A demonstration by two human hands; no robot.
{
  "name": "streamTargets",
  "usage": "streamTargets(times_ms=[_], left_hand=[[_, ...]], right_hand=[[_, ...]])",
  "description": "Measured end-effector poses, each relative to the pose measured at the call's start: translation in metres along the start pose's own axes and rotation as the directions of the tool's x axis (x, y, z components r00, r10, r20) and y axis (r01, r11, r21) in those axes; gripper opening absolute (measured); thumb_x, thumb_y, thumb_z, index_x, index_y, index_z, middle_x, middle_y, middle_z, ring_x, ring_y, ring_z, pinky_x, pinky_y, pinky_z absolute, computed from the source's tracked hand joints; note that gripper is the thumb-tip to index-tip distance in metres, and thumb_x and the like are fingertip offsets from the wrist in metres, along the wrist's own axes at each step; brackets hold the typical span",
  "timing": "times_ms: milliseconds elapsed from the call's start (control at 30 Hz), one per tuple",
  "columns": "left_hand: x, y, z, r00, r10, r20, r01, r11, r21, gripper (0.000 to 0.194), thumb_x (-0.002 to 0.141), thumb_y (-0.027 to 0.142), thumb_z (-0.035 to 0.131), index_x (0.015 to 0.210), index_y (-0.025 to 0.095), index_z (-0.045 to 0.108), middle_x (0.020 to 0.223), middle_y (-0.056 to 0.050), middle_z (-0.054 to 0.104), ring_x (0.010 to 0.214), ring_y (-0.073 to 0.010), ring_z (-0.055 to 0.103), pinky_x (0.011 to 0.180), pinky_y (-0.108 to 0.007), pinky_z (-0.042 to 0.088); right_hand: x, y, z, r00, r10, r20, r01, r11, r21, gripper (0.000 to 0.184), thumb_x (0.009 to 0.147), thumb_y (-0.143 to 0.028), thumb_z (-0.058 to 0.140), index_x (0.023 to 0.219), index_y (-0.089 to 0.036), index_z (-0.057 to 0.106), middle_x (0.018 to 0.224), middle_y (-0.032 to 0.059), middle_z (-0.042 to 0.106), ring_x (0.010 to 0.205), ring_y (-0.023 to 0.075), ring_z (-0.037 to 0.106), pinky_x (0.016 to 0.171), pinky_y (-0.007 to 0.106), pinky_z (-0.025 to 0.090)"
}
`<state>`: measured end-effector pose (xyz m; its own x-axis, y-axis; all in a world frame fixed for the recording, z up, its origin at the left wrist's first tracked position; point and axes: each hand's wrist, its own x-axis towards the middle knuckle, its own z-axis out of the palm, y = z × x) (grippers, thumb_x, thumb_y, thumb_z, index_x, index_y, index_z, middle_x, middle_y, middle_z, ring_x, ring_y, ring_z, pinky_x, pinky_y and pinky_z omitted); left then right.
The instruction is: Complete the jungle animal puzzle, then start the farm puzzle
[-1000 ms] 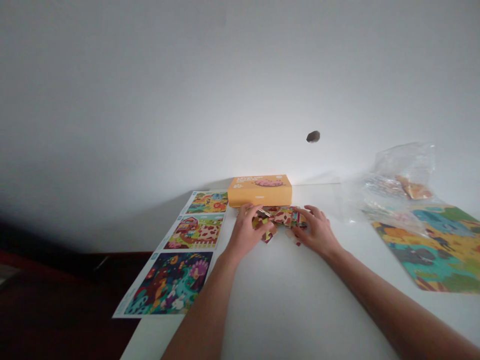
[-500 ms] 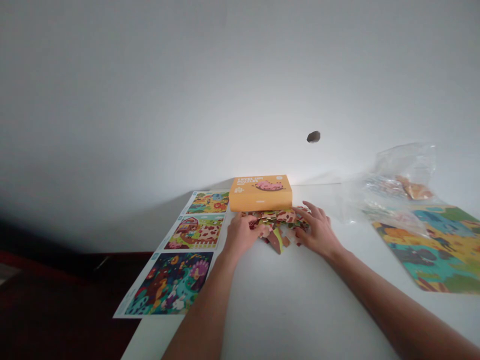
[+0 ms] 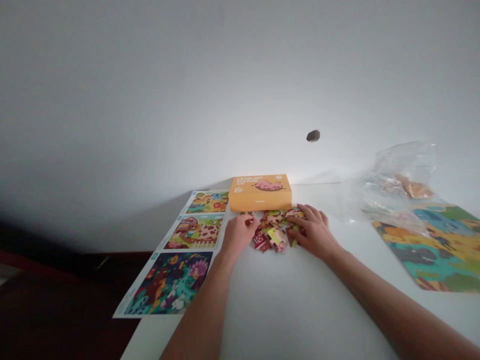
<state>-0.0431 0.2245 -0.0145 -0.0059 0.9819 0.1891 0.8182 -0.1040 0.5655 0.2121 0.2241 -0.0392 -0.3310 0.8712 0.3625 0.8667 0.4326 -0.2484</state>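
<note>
A loose heap of jigsaw puzzle pieces (image 3: 276, 237) lies on the white table, some picture side up in red, green and cream. At its left edge is my left hand (image 3: 239, 234), thumb and fingers curled together; whatever may be between them is hidden. My right hand (image 3: 313, 231) rests on the heap's right side with fingers spread, the tips touching pieces. Just behind the heap stands an orange puzzle box (image 3: 260, 199) with a pink animal on its lid.
Left of the heap lies a sheet with three printed pictures (image 3: 193, 235), overhanging the table edge. An assembled animal puzzle (image 3: 437, 250) lies at the right, partly under clear plastic bags (image 3: 403, 185) containing pieces. A wall with a dark hole (image 3: 313, 135) rises behind the table (image 3: 285, 305).
The heap's pieces have shifted, and a red piece and a yellow-green piece now show at its front. My left fingers have curled inward; the right hand has moved only slightly.
</note>
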Motion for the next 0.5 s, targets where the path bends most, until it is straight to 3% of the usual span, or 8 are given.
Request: streamTargets(times_ms=[133,233,300,500], left_hand=[[-0.005,0.009,-0.002,0.994,0.066,0.087,-0.063,0.998,-0.03,0.021,0.082,0.032,0.066,0.094,0.02,0.077,0.085,-0.007,0.077,0.076,-0.0207,0.069,0.072,-0.029,0.049],[-0.006,0.012,-0.001,0.985,0.113,0.131,-0.104,0.992,-0.075,0.02,0.08,0.024,0.067,0.096,0.021,0.078,0.085,-0.005,0.077,0.076,-0.0193,0.069,0.072,-0.028,0.049],[-0.005,0.012,0.0,0.983,0.12,0.137,-0.105,0.988,-0.11,0.021,0.079,0.019,0.065,0.097,0.021,0.077,0.089,-0.005,0.077,0.08,-0.0188,0.07,0.074,-0.027,0.05],[0.001,0.008,0.0,0.998,0.047,0.053,-0.033,0.973,-0.23,0.026,0.083,0.014,0.057,0.1,0.018,0.076,0.087,-0.003,0.077,0.076,-0.0154,0.07,0.073,-0.024,0.053]], right_hand=[[-0.001,-0.007,-0.009,0.997,-0.077,-0.011,0.078,0.996,0.05,0.044,0.089,-0.05,0.058,0.129,-0.032,0.064,0.151,0.0114,0.039,0.139,0.0362,0.031,0.108,0.06,0.028],[-0.004,-0.018,-0.016,0.969,-0.239,0.061,0.233,0.968,0.09,0.06,0.081,-0.063,0.064,0.134,-0.036,0.059,0.156,0.0103,0.031,0.142,0.0398,0.023,0.111,0.062,0.023],[-0.005,-0.023,-0.018,0.952,-0.286,0.109,0.276,0.956,0.095,0.06,0.079,-0.063,0.066,0.133,-0.039,0.06,0.157,0.0093,0.029,0.143,0.0413,0.022,0.111,0.065,0.019],[-0.005,-0.016,-0.012,0.982,-0.18,0.056,0.175,0.981,0.079,0.042,0.085,-0.053,0.062,0.123,-0.035,0.067,0.149,0.0096,0.04,0.142,0.0371,0.025,0.112,0.062,0.019]])
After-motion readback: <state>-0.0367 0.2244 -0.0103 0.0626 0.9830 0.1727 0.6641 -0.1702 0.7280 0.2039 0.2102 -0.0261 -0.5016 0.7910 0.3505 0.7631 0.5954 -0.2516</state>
